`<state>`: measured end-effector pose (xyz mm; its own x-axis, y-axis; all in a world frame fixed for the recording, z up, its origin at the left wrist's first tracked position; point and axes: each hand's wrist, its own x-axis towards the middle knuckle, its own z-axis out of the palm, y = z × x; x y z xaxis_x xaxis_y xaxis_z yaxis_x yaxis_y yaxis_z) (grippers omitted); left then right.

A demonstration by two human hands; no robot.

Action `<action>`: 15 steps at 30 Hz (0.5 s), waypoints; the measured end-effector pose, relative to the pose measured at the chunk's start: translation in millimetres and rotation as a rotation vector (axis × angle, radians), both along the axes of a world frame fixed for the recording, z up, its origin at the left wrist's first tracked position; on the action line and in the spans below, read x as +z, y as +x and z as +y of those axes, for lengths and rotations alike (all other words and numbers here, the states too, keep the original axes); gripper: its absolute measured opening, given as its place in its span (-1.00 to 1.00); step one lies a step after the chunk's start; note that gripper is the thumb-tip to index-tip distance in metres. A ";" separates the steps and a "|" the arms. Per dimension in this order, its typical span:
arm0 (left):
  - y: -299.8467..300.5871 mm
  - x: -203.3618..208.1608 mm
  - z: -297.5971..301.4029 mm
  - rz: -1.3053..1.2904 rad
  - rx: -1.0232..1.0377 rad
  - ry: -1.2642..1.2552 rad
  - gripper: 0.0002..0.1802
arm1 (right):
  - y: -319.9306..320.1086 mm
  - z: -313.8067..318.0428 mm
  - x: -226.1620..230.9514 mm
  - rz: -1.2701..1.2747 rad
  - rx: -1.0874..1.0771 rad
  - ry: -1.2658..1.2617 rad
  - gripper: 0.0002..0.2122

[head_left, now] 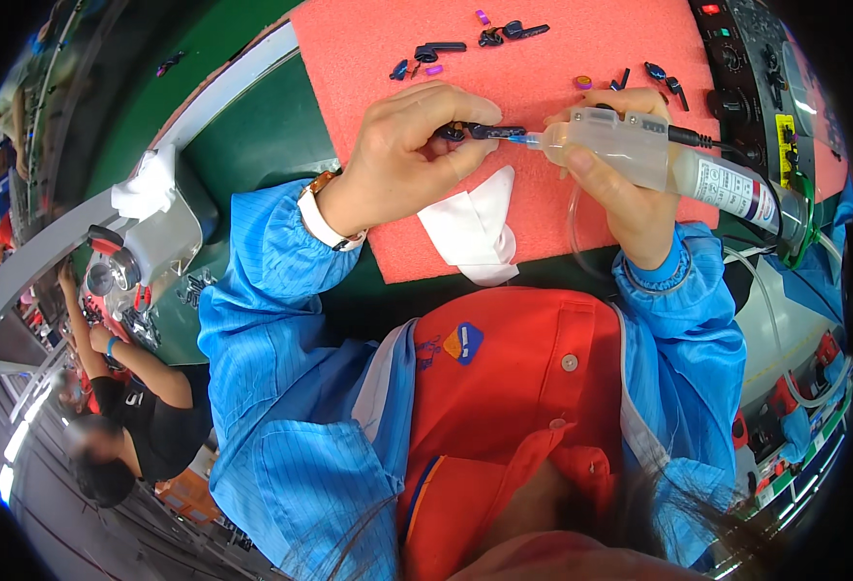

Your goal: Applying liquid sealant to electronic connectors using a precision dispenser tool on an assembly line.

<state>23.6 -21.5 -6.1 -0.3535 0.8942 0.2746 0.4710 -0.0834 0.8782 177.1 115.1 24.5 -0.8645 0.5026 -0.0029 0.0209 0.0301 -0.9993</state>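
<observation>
Left fingers [457, 105] pinched the dark earbud [496, 132], right fingers [603, 178] closed round a white-labelled dispensing syringe [643, 155]; beside the white cloth [473, 230], pink foam mat [548, 215] ran bare to its edge!

Left hand [409, 143] and right hand [630, 198] held close together
The left fingers [446, 103] are pinched toward the thumb [470, 155]; the right hand is curled in a fuller grip, its thumb laid forward.

Over a pink mat [552, 218] on the green surface [257, 136], the left hand [412, 145] pinches a dark part [497, 132]; the right hand [625, 194] grips a syringe-like dispenser [630, 145], its blue tip [520, 138] at the part. A white cloth [470, 228] reaches the mat's near edge.
</observation>
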 end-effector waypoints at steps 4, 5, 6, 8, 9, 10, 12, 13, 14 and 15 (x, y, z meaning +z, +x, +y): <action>0.3 0.4 0.0 -0.015 -0.007 0.007 -0.76 | 0.8 0.2 0.8 -0.025 -0.034 -0.042 -0.73; 0.0 0.6 0.2 -0.013 -0.008 0.005 -0.76 | 1.0 0.4 1.1 -0.029 -0.052 -0.079 -0.76; -0.2 0.7 0.3 -0.012 -0.009 0.003 -0.76 | 1.2 0.8 1.3 -0.029 -0.054 -0.079 -0.76; -0.5 -0.3 0.4 -0.009 -0.012 0.007 -0.76 | 1.8 1.8 1.5 -0.048 -0.059 -0.030 -0.79; -0.7 -1.0 0.5 -0.005 -0.014 0.012 -0.77 | 2.0 2.4 1.3 -0.057 -0.061 -0.006 -0.80; -0.9 -1.4 0.5 -0.002 -0.015 0.017 -0.77 | 2.1 2.9 1.0 -0.057 -0.062 -0.006 -0.80; -1.4 -1.3 0.4 -0.002 -0.019 0.011 -0.77 | 2.2 3.8 0.1 -0.038 -0.043 0.052 -0.70; -1.8 -1.1 0.3 -0.003 -0.023 0.006 -0.77 | 2.3 4.2 0.0 -0.028 -0.034 0.082 -0.65; -2.0 -1.0 0.1 -0.004 -0.027 0.001 -0.77 | 2.7 4.2 0.2 -0.028 -0.035 0.082 -0.65; -1.9 0.4 -0.2 -0.004 -0.028 0.001 -0.77 | 3.2 4.1 0.7 -0.039 -0.044 0.080 -0.65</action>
